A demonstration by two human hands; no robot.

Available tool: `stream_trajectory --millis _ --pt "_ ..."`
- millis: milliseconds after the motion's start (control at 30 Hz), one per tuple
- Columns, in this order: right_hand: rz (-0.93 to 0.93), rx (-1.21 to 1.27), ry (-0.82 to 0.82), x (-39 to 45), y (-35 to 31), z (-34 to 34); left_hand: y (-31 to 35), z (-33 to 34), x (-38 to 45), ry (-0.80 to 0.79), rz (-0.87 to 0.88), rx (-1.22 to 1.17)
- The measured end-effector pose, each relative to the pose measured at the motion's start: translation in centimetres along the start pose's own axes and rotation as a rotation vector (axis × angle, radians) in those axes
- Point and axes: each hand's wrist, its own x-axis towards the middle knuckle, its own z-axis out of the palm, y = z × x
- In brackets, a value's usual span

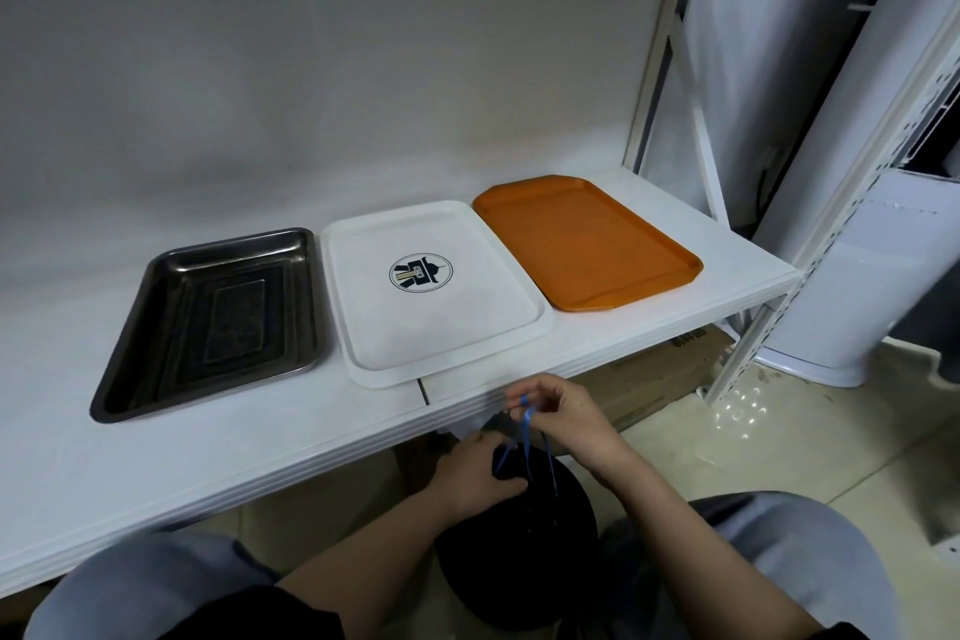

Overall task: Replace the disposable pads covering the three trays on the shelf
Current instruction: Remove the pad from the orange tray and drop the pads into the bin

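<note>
Three trays lie side by side on the white shelf (208, 452): a steel tray (156, 353) at left, a white tray (363, 359) with a round logo in the middle, an orange tray (587, 244) at right. No pad shows on any of them. Below the shelf's front edge, a black bag (524, 541) sits between my knees. My left hand (472, 478) grips the gathered neck of the bag. My right hand (561, 416) pinches a blue drawstring (527, 424) that rises from the bag's mouth.
The shelf's white metal upright (810, 244) stands at the right, with white appliances (857, 182) behind it. A cardboard box (660, 374) lies under the shelf on the tiled floor. A grey wall backs the shelf.
</note>
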Motion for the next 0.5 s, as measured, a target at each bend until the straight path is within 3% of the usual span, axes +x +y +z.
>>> stream_trajectory --millis 100,267,367,500 --pt "-0.028 -0.084 0.036 -0.1 0.0 0.4 0.9 -0.2 0.0 0.077 0.057 -0.191" --pt "-0.024 -0.111 0.06 0.0 -0.1 0.6 1.8 -0.8 0.2 0.187 0.138 -0.086" --pt "0.013 -0.135 0.121 -0.1 -0.3 0.4 2.1 -0.8 0.3 0.213 0.124 -0.164" --pt "0.085 -0.477 0.18 -0.4 -0.3 -0.6 2.7 -1.1 0.1 0.253 0.07 -0.179"
